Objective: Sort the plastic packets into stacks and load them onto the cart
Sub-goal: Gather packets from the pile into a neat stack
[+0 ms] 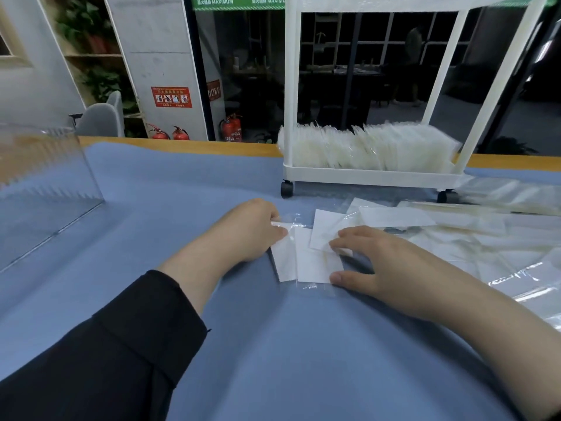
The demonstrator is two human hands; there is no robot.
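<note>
Sorting step in hand; a small overlapped set of packets (306, 262) lies on the blue-covered table (182, 208), between the two hands.

Left hand (249, 229): fingers curled at the clear top edge of the packets, appears to pinch the film. Right hand (373, 265): fingers spread fairly straight, lying flat on the packets, thumb at the lower right corner. No grip on that side, only pressing and squaring.

Risks from here (judgement):
- Packets are slick film on film. If the right hand lifts before the edges are squared, the set will likely fan out again.
- The left pinch seems to hold only the thin clear flap; a pull there could slide out one packet and leave the rest behind.
- Loose heap of unsorted packets (455, 235) touches the working set on the right. A sideways sweep could drag strays in and mix the stacks.
- Cloth under the packets shows folds; a stack pushed across it may catch and skew.

Containers:
- White cart (364, 174) on casters stands on the table beyond the hands. Bottom shelf is packed with upright rows of packets (364, 147); room left there looks slight. The upper shelf's contents are not visible.
- Clear plastic box (45, 177) at far left; contents cannot be made out.
</note>
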